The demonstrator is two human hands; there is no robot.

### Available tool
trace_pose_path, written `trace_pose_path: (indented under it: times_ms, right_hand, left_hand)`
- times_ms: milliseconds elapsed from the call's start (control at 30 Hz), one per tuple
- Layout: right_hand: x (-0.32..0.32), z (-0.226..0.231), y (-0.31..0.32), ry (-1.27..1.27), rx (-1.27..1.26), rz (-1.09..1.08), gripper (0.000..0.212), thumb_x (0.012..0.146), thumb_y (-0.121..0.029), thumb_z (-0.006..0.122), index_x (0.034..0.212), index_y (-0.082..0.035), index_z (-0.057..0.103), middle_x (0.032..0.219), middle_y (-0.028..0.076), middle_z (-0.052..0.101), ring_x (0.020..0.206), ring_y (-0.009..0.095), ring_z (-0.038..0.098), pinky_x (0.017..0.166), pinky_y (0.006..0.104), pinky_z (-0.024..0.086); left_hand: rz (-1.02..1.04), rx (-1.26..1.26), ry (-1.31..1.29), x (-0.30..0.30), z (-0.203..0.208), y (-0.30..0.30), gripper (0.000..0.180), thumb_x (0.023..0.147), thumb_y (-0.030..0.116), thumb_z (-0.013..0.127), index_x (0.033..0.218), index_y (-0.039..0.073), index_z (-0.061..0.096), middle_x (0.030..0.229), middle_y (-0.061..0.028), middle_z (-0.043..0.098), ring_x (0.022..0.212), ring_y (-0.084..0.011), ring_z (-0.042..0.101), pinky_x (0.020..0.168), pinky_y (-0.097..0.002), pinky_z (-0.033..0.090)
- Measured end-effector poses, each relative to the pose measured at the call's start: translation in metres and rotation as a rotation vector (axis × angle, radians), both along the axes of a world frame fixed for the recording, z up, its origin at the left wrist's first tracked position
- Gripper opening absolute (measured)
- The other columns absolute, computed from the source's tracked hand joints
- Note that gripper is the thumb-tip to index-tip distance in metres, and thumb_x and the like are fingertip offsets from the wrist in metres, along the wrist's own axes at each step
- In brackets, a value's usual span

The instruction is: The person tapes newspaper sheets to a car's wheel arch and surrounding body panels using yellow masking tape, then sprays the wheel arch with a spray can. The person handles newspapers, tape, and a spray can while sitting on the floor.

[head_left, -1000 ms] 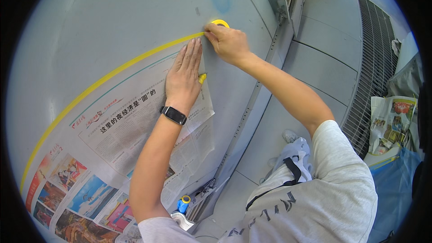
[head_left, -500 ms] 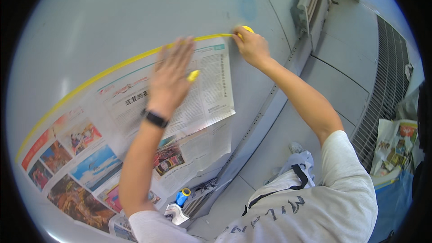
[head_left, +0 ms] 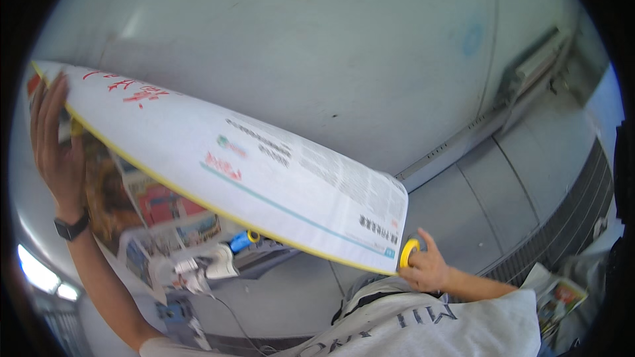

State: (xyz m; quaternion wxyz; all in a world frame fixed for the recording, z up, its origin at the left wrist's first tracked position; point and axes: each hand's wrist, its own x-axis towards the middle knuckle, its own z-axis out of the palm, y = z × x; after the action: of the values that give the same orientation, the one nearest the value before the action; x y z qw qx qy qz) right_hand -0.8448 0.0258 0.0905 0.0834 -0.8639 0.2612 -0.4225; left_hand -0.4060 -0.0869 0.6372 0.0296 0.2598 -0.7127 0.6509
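Observation:
A newspaper sheet (head_left: 284, 185) spans the space between my hands, its printed side up, bowed away from the pale grey panel. Yellow tape (head_left: 218, 210) runs along its near edge. At the sheet's far left end, my left hand (head_left: 58, 149) grips the taped edge, fingers long over it; a yellow bit shows at the thumb and a dark watch (head_left: 71, 226) is on the wrist. My right hand (head_left: 426, 270) is closed round a yellow tape roll (head_left: 409, 252) at the sheet's right corner.
Other newspaper with colour photos (head_left: 159, 208) lies under the sheet at left. Below are a blue-and-yellow cylinder (head_left: 243, 241), crumpled white paper (head_left: 223, 263) and a thin cable (head_left: 235, 320). A floor grating (head_left: 562, 221) and a printed bag (head_left: 562, 294) are at right.
The taped edge has come off the panel and swung down toward me, with the sheet's other face showing. My left hand moved left, my right hand down with the roll; the view turned.

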Motion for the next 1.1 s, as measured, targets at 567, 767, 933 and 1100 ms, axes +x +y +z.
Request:
trace_pose_path:
  times_ms: [567,767,933,1100]
  right_hand:
    - [0.001,0.173,-0.042,0.448,-0.544,-0.214,0.020,0.101,0.003,0.048,0.117,-0.004,0.056,0.098,0.015,0.070,0.095,0.037,0.069,0.118,0.0728,0.030]
    - [0.247,0.249,-0.032,0.532,-1.123,0.366,0.043,0.098,0.011,0.052,0.135,-0.011,0.047,0.118,0.015,0.072,0.112,0.030,0.071,0.118,0.0733,0.032]
    - [0.526,0.205,0.047,0.265,-0.999,0.666,0.034,0.094,0.007,0.065,0.125,-0.006,0.066,0.120,0.018,0.071,0.124,0.036,0.063,0.123,0.0584,0.031]
    - [0.751,0.130,0.115,0.535,-0.357,0.830,0.019,0.105,-0.019,0.058,0.116,-0.005,0.066,0.092,0.010,0.070,0.088,0.026,0.068,0.108,0.0443,0.046]
  left_hand:
    - [0.438,0.449,1.554,0.076,-0.646,0.397,0.021,0.071,-0.001,0.069,0.089,0.009,0.072,0.083,-0.0099,0.069,0.085,-0.0319,0.070,0.094,-0.0472,0.058]
    - [0.823,0.060,2.228,-0.094,-0.724,0.608,0.020,0.078,0.000,0.072,0.097,0.006,0.074,0.093,-0.0120,0.075,0.090,-0.0340,0.073,0.084,-0.0425,0.059]
    - [1.083,-0.632,2.117,-0.089,-0.686,0.736,0.016,0.084,-0.001,0.074,0.098,0.006,0.073,0.094,-0.0130,0.075,0.087,-0.0340,0.073,0.077,-0.0419,0.059]
    - [1.466,-0.427,1.689,-0.103,-0.598,0.805,0.017,0.087,0.003,0.073,0.105,0.002,0.075,0.082,-0.0131,0.073,0.069,-0.0298,0.071,0.061,-0.0404,0.055]
